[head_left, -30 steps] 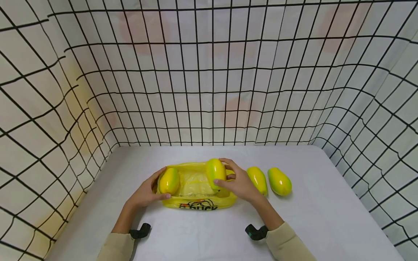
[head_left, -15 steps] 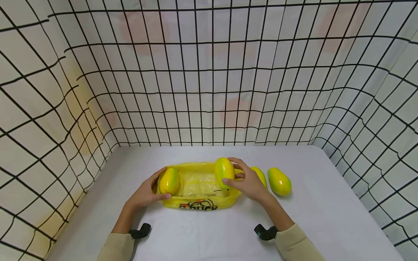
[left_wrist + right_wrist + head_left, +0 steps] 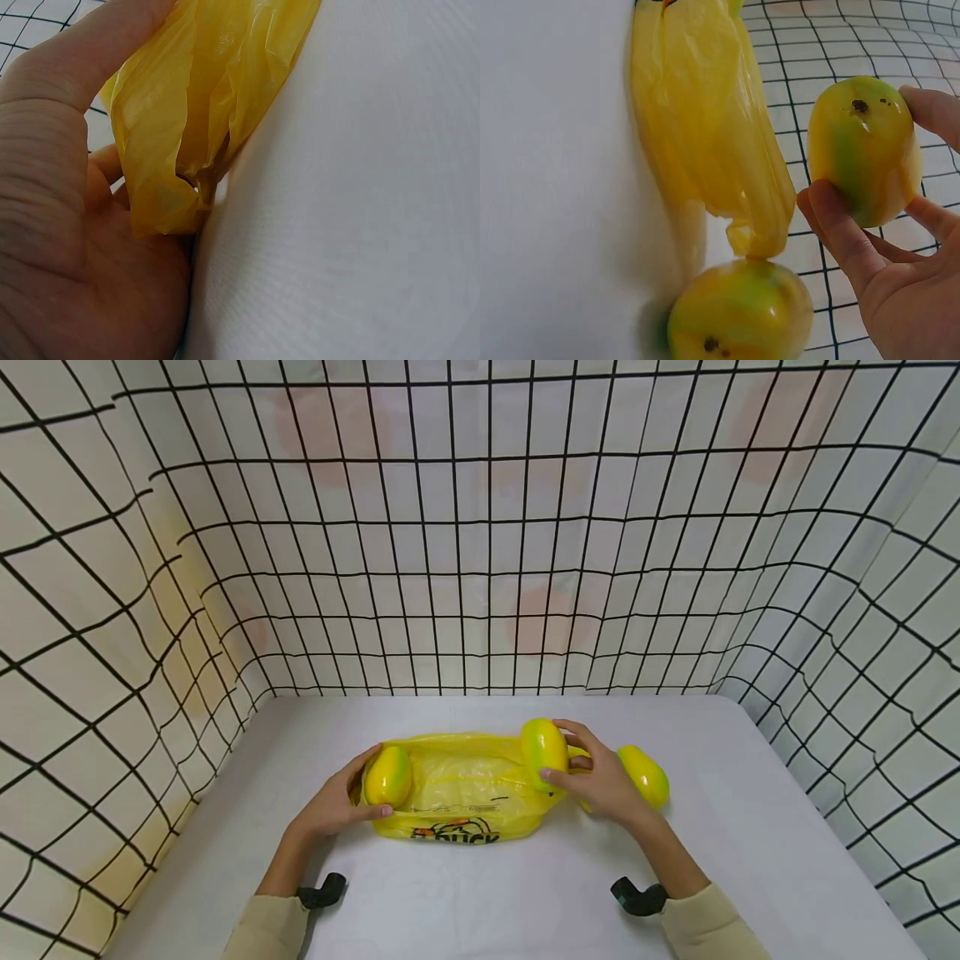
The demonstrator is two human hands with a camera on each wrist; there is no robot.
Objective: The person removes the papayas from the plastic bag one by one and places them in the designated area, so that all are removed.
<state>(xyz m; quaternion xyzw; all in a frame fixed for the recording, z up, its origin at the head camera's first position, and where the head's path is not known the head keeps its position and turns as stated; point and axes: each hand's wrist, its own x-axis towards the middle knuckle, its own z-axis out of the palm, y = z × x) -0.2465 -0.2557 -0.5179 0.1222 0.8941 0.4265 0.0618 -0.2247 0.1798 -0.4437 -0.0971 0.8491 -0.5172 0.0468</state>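
Gripping a yellow-green mango (image 3: pixel 544 754) in the curled fingers of the right hand (image 3: pixel 602 779), raised near the right end of a yellow plastic bag (image 3: pixel 525 825) on the white desk (image 3: pixel 465 902); clasping the bag's left end, beside a second mango (image 3: pixel 388 777) inside, with the left hand (image 3: pixel 334 802).

White table (image 3: pixel 480 906), yellow plastic bag (image 3: pixel 517 828) on it, yellow-green mangoes (image 3: pixel 649 779) at right

Thin yellow plastic bag (image 3: pixel 214 97): cropped above, left wrist view. Glossy yellow-green oval mango on the table (image 3: pixel 739 311): cropped below, right wrist view.
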